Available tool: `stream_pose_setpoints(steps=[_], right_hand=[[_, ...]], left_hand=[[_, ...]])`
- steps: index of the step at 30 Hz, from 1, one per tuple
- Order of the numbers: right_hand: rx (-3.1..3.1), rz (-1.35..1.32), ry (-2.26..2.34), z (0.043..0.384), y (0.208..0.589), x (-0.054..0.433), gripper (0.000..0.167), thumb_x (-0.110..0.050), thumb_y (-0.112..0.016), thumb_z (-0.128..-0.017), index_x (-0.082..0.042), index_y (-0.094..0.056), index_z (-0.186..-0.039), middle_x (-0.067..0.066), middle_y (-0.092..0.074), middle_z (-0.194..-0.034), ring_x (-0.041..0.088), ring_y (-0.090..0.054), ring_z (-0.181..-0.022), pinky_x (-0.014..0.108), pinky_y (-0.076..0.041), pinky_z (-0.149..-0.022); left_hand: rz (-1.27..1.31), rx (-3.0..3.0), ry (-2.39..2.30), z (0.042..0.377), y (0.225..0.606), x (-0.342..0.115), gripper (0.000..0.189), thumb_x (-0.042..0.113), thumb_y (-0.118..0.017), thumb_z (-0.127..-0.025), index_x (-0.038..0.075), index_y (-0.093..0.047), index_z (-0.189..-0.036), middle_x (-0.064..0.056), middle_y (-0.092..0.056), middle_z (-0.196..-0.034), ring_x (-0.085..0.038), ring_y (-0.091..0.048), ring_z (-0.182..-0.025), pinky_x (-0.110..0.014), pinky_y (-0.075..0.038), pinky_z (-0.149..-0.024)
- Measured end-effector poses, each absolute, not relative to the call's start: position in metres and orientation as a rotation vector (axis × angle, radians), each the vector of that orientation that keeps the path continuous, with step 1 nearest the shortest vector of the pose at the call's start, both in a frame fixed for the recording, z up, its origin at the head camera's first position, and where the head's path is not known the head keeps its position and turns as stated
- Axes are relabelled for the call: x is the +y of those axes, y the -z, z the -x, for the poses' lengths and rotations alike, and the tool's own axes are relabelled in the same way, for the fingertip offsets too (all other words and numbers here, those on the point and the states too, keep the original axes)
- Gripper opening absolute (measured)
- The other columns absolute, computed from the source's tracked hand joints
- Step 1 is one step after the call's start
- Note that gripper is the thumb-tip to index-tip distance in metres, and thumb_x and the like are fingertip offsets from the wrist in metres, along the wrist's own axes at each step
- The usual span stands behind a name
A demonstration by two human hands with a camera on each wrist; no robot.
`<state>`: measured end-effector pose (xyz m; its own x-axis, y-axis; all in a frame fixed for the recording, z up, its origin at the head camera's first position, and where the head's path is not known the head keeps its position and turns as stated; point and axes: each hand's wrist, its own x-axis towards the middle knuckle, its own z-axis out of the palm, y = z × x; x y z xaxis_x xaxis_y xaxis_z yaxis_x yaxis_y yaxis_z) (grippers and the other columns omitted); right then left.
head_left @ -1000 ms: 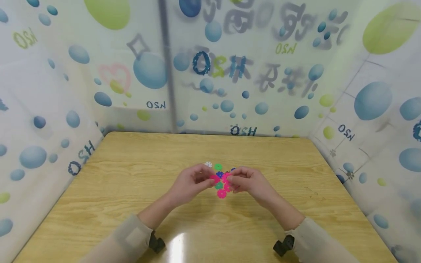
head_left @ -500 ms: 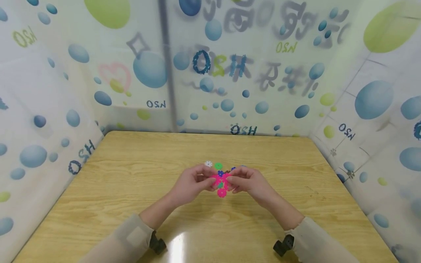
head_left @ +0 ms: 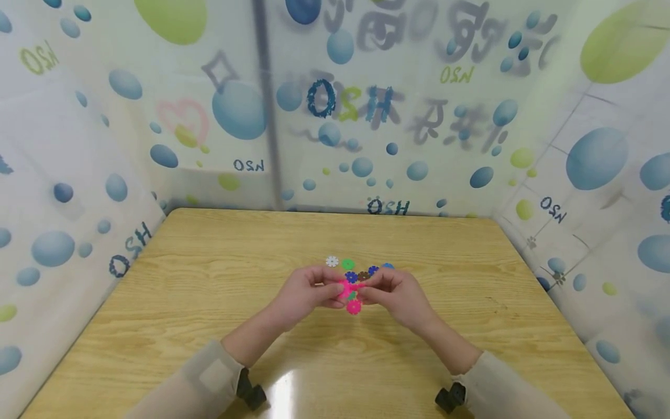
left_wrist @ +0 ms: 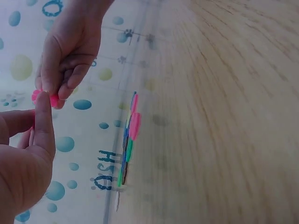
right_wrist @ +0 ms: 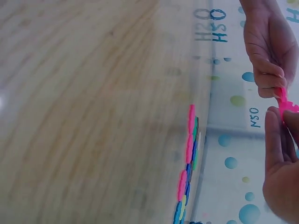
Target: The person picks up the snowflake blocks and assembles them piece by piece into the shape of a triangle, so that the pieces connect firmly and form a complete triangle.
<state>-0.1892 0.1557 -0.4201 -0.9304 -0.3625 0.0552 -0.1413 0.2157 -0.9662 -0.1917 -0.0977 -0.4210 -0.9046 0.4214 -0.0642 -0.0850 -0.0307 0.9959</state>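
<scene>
Two pink notched plastic discs meet just above the table between my hands. My left hand pinches the left pink disc between thumb and forefinger. The other pink disc is pinched by my right hand and stands about edge-on in the head view. The discs touch; whether their notches are joined cannot be seen, since fingertips cover parts of them. Beneath lie loose discs of the same kind, among them a pink one, a dark blue one and a brown one.
Behind the hands a white disc, a bright green disc and a light blue disc lie flat on the wooden table. A patterned curtain rises behind the table and along both sides.
The two pink discs have come together. My right hand has turned its disc from facing the head camera to nearly edge-on. The left hand has hardly moved.
</scene>
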Motion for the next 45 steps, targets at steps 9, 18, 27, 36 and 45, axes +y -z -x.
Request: stream_pose_setpoints(steps=[9,18,27,36,45], right_hand=[[2.343,0.552,1.862,0.181,0.424,0.154,0.007,-0.010,-0.080,-0.101,-0.003,-0.080,-0.103,0.017,-0.082,-0.107,0.014,-0.081,-0.091,0.031,-0.067,-0.086],[2.380,0.575,1.859,0.179,0.426,0.152,0.006,-0.010,-0.080,-0.100,-0.004,-0.079,-0.102,0.018,-0.081,-0.104,0.012,-0.080,-0.089,0.031,-0.067,-0.084],[2.397,0.571,1.830,0.178,0.429,0.151,0.007,-0.014,-0.080,-0.101,-0.009,-0.079,-0.106,0.014,-0.080,-0.106,0.018,-0.080,-0.092,0.029,-0.066,-0.086],[2.396,0.592,1.809,0.179,0.429,0.153,0.007,-0.015,-0.078,-0.103,-0.010,-0.078,-0.108,0.013,-0.079,-0.104,0.016,-0.078,-0.091,0.030,-0.067,-0.085],[2.395,0.643,1.719,0.181,0.426,0.152,0.009,-0.018,-0.077,-0.105,-0.011,-0.077,-0.111,0.013,-0.080,-0.107,0.045,-0.077,-0.095,0.031,-0.067,-0.080]], left_hand=[[-0.327,1.860,-1.992,0.194,0.418,-0.095,0.024,0.004,-0.071,-0.106,-0.008,-0.071,-0.126,-0.009,-0.079,-0.105,-0.016,-0.080,-0.087,-0.036,-0.068,-0.087],[-0.391,1.936,-1.978,0.193,0.420,-0.095,0.024,0.005,-0.071,-0.106,-0.008,-0.073,-0.126,-0.010,-0.080,-0.107,-0.015,-0.081,-0.088,-0.038,-0.068,-0.087],[-0.699,2.298,-1.732,0.190,0.425,-0.102,0.035,0.015,-0.084,-0.098,0.009,-0.077,-0.132,-0.007,-0.075,-0.118,-0.013,-0.076,-0.093,-0.037,-0.068,-0.085],[-0.893,2.532,-1.550,0.191,0.422,-0.101,0.032,0.020,-0.088,-0.095,0.019,-0.081,-0.126,0.001,-0.070,-0.116,-0.010,-0.071,-0.094,-0.026,-0.065,-0.080],[-0.889,2.528,-1.634,0.189,0.424,-0.091,0.010,0.016,-0.084,-0.099,0.018,-0.084,-0.109,0.001,-0.071,-0.108,-0.009,-0.068,-0.092,-0.027,-0.066,-0.077]])
